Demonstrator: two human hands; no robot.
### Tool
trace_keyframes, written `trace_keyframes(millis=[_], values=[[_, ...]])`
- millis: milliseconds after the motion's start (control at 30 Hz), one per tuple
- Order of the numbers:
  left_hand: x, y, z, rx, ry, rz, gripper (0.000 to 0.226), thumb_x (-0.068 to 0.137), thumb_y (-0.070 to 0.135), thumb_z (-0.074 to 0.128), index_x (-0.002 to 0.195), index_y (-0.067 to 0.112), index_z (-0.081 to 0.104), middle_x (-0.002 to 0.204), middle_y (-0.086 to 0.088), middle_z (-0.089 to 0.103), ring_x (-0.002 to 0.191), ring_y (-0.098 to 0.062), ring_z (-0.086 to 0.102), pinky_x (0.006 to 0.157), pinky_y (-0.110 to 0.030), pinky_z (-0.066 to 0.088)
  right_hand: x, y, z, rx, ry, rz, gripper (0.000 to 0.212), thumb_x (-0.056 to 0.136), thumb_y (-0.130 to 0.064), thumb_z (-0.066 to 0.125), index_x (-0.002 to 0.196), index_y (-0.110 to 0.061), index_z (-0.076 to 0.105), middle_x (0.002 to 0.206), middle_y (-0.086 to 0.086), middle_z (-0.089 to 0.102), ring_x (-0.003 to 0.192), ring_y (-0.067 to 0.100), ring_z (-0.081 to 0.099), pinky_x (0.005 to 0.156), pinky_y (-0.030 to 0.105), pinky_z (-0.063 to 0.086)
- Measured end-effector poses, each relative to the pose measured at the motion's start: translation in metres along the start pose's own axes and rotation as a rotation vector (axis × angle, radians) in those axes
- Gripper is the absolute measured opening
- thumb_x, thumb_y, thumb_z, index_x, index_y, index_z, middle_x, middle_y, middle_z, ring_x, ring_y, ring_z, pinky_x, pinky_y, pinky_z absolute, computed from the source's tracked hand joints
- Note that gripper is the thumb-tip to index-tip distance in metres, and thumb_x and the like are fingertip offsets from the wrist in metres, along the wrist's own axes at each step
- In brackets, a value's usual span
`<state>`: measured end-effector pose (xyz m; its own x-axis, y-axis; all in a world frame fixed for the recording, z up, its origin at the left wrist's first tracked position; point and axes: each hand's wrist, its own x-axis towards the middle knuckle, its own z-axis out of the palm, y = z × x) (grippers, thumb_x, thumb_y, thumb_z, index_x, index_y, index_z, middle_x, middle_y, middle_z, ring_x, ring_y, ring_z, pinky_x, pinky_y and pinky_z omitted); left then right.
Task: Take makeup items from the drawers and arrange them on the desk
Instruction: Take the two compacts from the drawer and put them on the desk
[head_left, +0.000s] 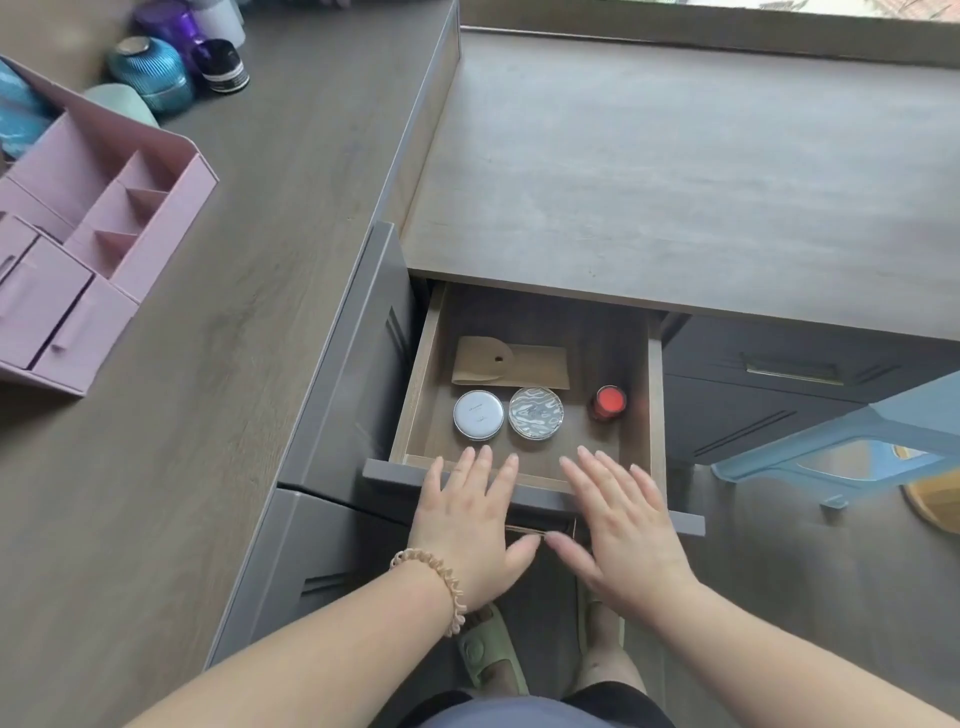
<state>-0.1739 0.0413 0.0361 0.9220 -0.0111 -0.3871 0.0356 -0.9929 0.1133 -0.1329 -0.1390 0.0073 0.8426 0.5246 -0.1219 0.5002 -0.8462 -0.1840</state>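
An open drawer (415, 395) under the desk (675, 171) holds a white round compact (478, 415), a silver patterned compact (536, 412), a small red-topped jar (608, 402) and a tan paper pouch (511, 366). My left hand (470, 525) lies flat over the drawer's front edge, fingers spread, holding nothing. My right hand (621, 525) hovers flat beside it over the front edge, also empty. Both sit just in front of the compacts without touching them.
A pink organiser with small drawers (88, 244) stands on the left counter (234, 364). Blue, purple and black jars (171, 57) cluster at the back left. A blue stool (852, 441) is at the right. Closed grey drawers (789, 369) flank the open one.
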Motion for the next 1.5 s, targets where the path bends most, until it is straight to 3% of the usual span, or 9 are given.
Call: trace_keyframes(millis=[167, 267, 400, 567, 933, 1100, 1233, 1300, 1500], values=[[0.064, -0.013, -0.028, -0.073, 0.162, -0.110, 0.062, 0.087, 0.046, 0.045, 0.142, 0.021, 0.028, 0.147, -0.003, 0.037, 0.136, -0.022, 0.032, 0.109, -0.042, 0.022, 0.077, 0.011, -0.016, 0.076, 0.060, 0.077, 0.060, 0.087, -0.050, 0.049, 0.140, -0.022, 0.040, 0.146, 0.006, 0.044, 0.133, 0.026, 0.042, 0.106, 0.042, 0.033], [0.108, -0.022, -0.033, 0.014, 0.025, -0.136, 0.040, 0.086, 0.036, 0.048, 0.123, 0.019, 0.045, 0.125, -0.005, 0.054, 0.117, -0.026, 0.049, 0.093, -0.040, 0.036, 0.115, 0.016, -0.004, 0.024, -0.081, 0.016, 0.056, 0.088, -0.045, 0.051, 0.139, -0.028, 0.036, 0.144, 0.002, 0.043, 0.129, 0.024, 0.041, 0.102, 0.040, 0.035], [0.145, -0.031, -0.011, 0.002, -0.156, -0.235, 0.044, 0.083, 0.027, 0.056, 0.123, 0.017, 0.043, 0.124, -0.009, 0.048, 0.112, -0.030, 0.050, 0.081, -0.039, 0.040, 0.143, 0.021, 0.024, 0.016, -0.212, -0.012, 0.058, 0.084, -0.042, 0.055, 0.137, -0.029, 0.035, 0.134, 0.002, 0.046, 0.117, 0.027, 0.047, 0.089, 0.042, 0.043], [0.172, -0.032, 0.021, -0.090, -0.204, -0.314, 0.076, 0.074, 0.021, 0.070, 0.137, 0.028, 0.027, 0.126, -0.010, 0.038, 0.108, -0.035, 0.050, 0.078, -0.043, 0.048, 0.159, 0.024, 0.053, 0.019, -0.238, -0.013, 0.070, 0.079, -0.040, 0.064, 0.140, -0.029, 0.032, 0.133, 0.005, 0.042, 0.113, 0.030, 0.045, 0.082, 0.042, 0.045], [0.179, -0.032, 0.041, 0.039, -0.087, -0.334, 0.056, 0.079, 0.025, 0.060, 0.130, 0.025, 0.037, 0.118, -0.009, 0.047, 0.104, -0.030, 0.050, 0.080, -0.038, 0.040, 0.161, 0.032, 0.073, -0.025, -0.224, -0.082, 0.080, 0.070, -0.037, 0.070, 0.141, -0.029, 0.033, 0.142, 0.010, 0.038, 0.108, 0.035, 0.047, 0.078, 0.042, 0.046], [0.170, -0.029, 0.025, 0.028, -0.042, -0.345, 0.058, 0.072, 0.036, 0.067, 0.121, 0.019, 0.042, 0.115, -0.005, 0.052, 0.105, -0.026, 0.050, 0.084, -0.038, 0.038, 0.154, 0.037, 0.062, 0.005, -0.219, -0.096, 0.087, 0.060, -0.036, 0.072, 0.139, -0.025, 0.036, 0.122, 0.003, 0.054, 0.105, 0.032, 0.048, 0.075, 0.039, 0.041], [0.151, -0.024, -0.006, -0.054, 0.100, -0.332, 0.061, 0.063, 0.045, 0.064, 0.116, 0.022, 0.046, 0.112, 0.000, 0.052, 0.103, -0.023, 0.048, 0.085, -0.036, 0.036, 0.140, 0.041, 0.032, 0.207, -0.073, 0.000, 0.086, 0.056, -0.031, 0.075, 0.135, -0.028, 0.041, 0.119, 0.000, 0.054, 0.111, 0.029, 0.047, 0.086, 0.042, 0.043], [0.141, -0.017, -0.023, -0.097, 0.199, -0.312, 0.068, 0.061, 0.048, 0.062, 0.122, 0.023, 0.046, 0.115, 0.002, 0.052, 0.105, -0.023, 0.047, 0.088, -0.037, 0.036, 0.131, 0.046, 0.009, 0.357, -0.022, 0.053, 0.087, 0.064, -0.030, 0.074, 0.140, -0.031, 0.032, 0.128, -0.001, 0.045, 0.118, 0.023, 0.040, 0.097, 0.037, 0.040], [0.138, 0.040, -0.077, -0.377, 0.384, -0.076, 0.083, 0.062, 0.040, 0.069, 0.137, 0.018, 0.039, 0.124, 0.000, 0.044, 0.115, -0.019, 0.047, 0.099, -0.035, 0.037, 0.087, 0.087, -0.067, 0.514, 0.226, 0.155, 0.087, 0.063, -0.025, 0.074, 0.140, -0.029, 0.033, 0.129, -0.006, 0.043, 0.118, 0.017, 0.041, 0.099, 0.023, 0.034]])
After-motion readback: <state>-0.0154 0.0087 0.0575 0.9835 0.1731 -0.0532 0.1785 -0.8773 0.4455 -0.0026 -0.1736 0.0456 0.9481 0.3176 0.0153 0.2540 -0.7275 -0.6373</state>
